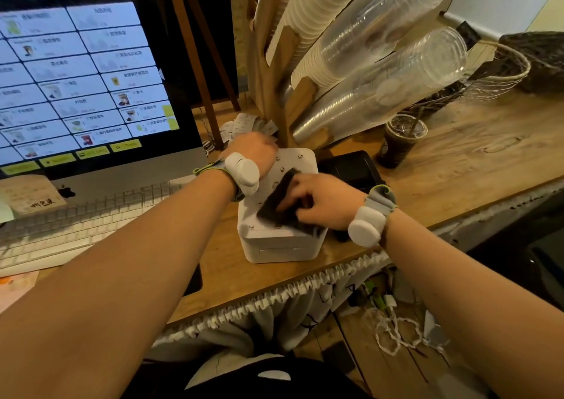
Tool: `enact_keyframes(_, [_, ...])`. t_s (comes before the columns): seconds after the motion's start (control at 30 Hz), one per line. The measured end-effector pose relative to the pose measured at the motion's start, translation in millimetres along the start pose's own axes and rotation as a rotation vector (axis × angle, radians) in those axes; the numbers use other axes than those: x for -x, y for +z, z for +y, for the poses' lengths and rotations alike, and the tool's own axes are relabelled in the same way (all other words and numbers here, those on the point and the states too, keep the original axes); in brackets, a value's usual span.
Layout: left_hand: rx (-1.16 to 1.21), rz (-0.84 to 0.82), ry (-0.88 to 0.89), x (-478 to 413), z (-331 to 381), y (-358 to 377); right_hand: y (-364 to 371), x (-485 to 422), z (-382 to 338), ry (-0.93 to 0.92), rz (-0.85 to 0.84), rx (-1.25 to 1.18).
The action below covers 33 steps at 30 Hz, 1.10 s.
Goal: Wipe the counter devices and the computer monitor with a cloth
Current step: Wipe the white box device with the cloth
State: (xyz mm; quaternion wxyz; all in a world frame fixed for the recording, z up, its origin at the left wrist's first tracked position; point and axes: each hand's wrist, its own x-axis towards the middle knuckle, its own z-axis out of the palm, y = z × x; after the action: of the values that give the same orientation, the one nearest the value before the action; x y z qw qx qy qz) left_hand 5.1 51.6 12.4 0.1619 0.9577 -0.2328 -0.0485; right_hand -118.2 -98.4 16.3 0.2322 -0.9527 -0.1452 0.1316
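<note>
A small white box-shaped printer (283,244) stands on the wooden counter (457,166), right of the computer monitor (82,72). My right hand (323,200) presses a dark cloth (279,208) flat on the printer's top, fingers curled over the cloth. My left hand (254,150) grips the printer's far left top corner; its fingers are hidden behind the back of the hand. The monitor is lit with a grid of menu tiles.
A white keyboard (70,227) lies below the monitor. A black device (355,168) sits just behind the printer. An iced drink cup (399,141) stands farther right. A wooden rack holds stacked paper and clear cups (375,72). Receipts (247,125) lie behind my left hand.
</note>
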Motion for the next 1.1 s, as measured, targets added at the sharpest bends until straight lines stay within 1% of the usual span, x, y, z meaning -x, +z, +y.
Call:
enact_keyframes(0.07, [-0.018,-0.003,-0.010,-1,0,2,-1,14,4,-0.040,-0.117,-0.040])
enact_keyframes(0.1, [-0.027,-0.013,-0.017,-1,-1,3,-3,17,9,-0.028,-0.118,-0.074])
enact_keyframes(0.17, [0.017,-0.011,-0.038,0,0,4,-5,20,21,0.068,0.003,-0.186])
enact_keyframes(0.23, [0.060,0.010,-0.072,0,3,7,-3,15,27,0.188,0.199,-0.286])
enact_keyframes(0.3, [0.022,-0.022,-0.111,2,9,12,5,8,25,0.267,0.336,-0.395])
enact_keyframes(0.33, [-0.002,-0.024,-0.129,1,12,15,8,6,25,0.281,0.377,-0.427])
enact_keyframes(0.37, [-0.015,-0.020,-0.139,0,13,16,10,5,24,0.288,0.388,-0.447])
enact_keyframes(0.43, [0.007,-0.009,-0.156,0,14,18,13,11,24,0.299,0.347,-0.493])
enact_keyframes(0.57, [0.048,-0.051,-0.111,-4,5,24,20,24,29,0.271,0.298,-0.547])
enact_keyframes(0.63, [0.017,-0.069,-0.114,-4,1,32,25,20,33,0.265,0.340,-0.529])
enact_keyframes(0.7, [0.007,-0.030,-0.122,-5,2,38,27,7,40,0.285,0.440,-0.490])
enact_keyframes(0.77, [0.050,0.004,-0.134,-5,3,40,27,-11,43,0.313,0.464,-0.504])
enact_keyframes(0.93, [0.137,0.014,-0.144,-7,5,39,28,-42,39,0.413,0.489,-0.796])
enact_keyframes(1.03, [0.193,-0.013,-0.168,-7,7,39,43,-34,39,0.472,0.441,-0.928])
enact_keyframes(1.1, [0.218,-0.028,-0.182,-6,8,39,49,-26,42,0.455,0.413,-1.006])
